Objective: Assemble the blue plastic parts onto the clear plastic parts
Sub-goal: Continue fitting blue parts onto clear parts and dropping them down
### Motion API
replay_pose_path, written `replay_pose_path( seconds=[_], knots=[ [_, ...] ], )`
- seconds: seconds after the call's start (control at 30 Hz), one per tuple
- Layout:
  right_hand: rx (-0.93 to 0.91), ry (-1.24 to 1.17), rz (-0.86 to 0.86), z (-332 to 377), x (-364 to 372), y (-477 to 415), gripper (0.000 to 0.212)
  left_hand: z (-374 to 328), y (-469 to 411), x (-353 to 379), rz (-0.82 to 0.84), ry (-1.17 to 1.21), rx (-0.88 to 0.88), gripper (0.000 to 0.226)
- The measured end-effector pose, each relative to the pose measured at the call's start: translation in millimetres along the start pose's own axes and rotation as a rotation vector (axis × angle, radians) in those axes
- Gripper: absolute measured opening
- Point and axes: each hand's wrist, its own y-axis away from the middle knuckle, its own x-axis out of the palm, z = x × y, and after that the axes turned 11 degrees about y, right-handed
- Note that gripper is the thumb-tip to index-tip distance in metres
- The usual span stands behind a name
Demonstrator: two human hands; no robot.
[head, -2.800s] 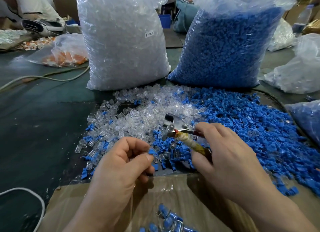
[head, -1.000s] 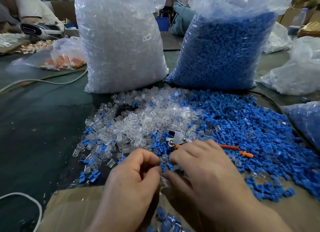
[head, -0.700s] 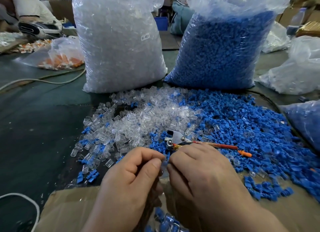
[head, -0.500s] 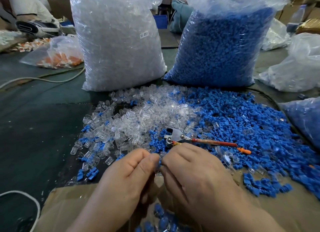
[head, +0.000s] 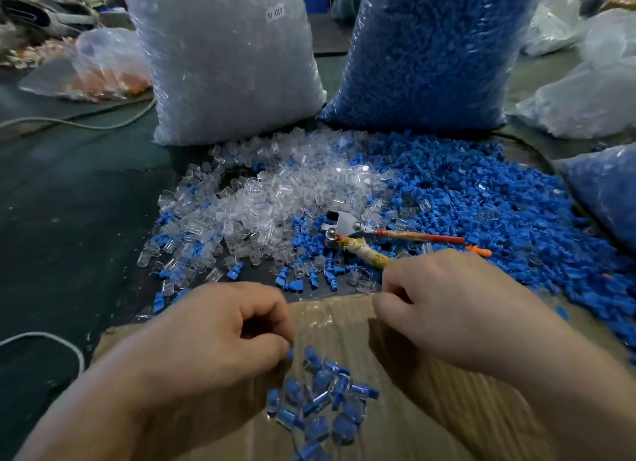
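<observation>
Hands, just joined, now apart, one unit likely done: left hand (head: 213,336) over finished pieces (head: 323,395) at 6 o'clock, right hand (head: 447,305) toward clear parts (head: 275,192) at 12, blue parts (head: 481,199) at 2; grips curled, contents indiscernible.

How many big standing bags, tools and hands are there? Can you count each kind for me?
Big standing bags: 2, the bag of clear parts and the bag of blue parts
Tools: 1, the hand tool with red handles
Hands: 2, the left hand and the right hand
Total: 5
</observation>
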Motion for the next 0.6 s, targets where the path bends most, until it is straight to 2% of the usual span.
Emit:
replay_pose_path(
  seconds=[0.07,0.13,0.2,0.33,0.4,0.47,0.5,0.53,0.6],
  knots=[
    [0.0,0.064,0.04,-2.5,1.5,1.4,0.03,0.0,-0.1,1.5,0.058,-0.048,0.004,0.01],
    [-0.006,0.08,0.072,-1.2,5.1,0.9,0.028,-1.8,0.1,3.3,0.104,-0.085,0.015,0.028],
    [-0.003,0.078,0.083,0.1,10.1,-1.8,0.029,-4.5,-0.1,5.5,0.133,-0.094,0.028,0.036],
    [0.032,0.059,-0.008,6.8,22.8,-11.1,0.039,-8.8,4.8,4.7,0.155,-0.082,0.001,0.038],
    [0.028,0.042,-0.097,15.8,30.6,-14.7,0.044,-4.4,5.1,4.3,-0.055,-0.083,-0.013,0.041],
    [0.004,0.026,-0.17,23.9,37.3,-19.5,0.045,2.5,-0.7,5.8,-0.359,-0.191,-0.038,0.044],
    [-0.004,0.027,-0.191,26.5,39.4,-22.9,0.045,4.8,-5.5,8.2,-0.461,-0.251,-0.061,0.043],
    [-0.003,0.036,-0.211,28.3,40.6,-26.5,0.046,7.0,-10.4,11.2,-0.517,-0.291,-0.081,0.044],
    [0.012,0.068,-0.25,29.5,41.7,-32.7,0.048,9.0,-16.4,17.2,-0.551,-0.331,-0.102,0.061]
  ],
)
